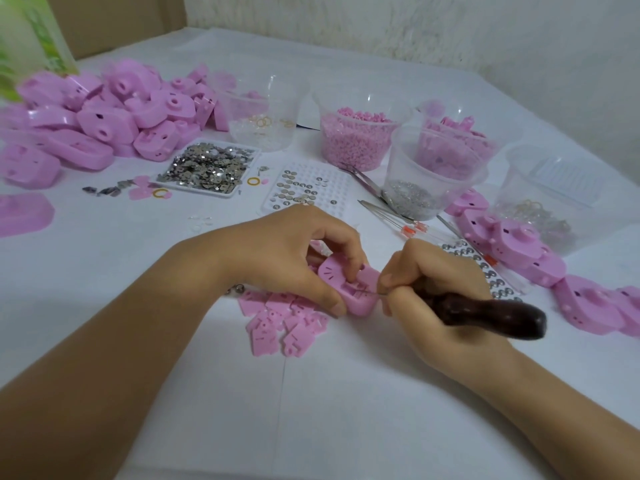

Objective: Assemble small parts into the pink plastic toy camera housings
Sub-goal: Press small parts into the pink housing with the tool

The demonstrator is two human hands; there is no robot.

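So, biggest thing first: the white-covered table (311, 403) fills nearly my whole view. Its far edge meets the wall up at 12 o'clock. The only real open room is the bare cloth from the centre down to 6 o'clock, between the two forearms, plus a strip out at 9.

A heap of pink housings (97, 123) crowds 10 o'clock. Clear cups sit from 12 to 2, one of them packed with pink pellets (356, 143). A second row of housings (519, 251) runs along 3 o'clock, just beside my right wrist. A tray of shiny metal bits (207, 168) and a white grid tray (311, 188) sit just above centre, at 11 and 12.

Both forearms angle in from the bottom corners and meet dead centre. The left hand (291, 251) curls over the pink camera housing (349, 292), thumb below and fingers on top, clamped on it just above the cloth. The right hand (440, 289) is wrapped round a dark-handled pick (491, 315), whose thin metal tip touches the housing's inside. Flat pink plates (284, 323) lie scattered right under the left hand, at 7 o'clock of the housing.
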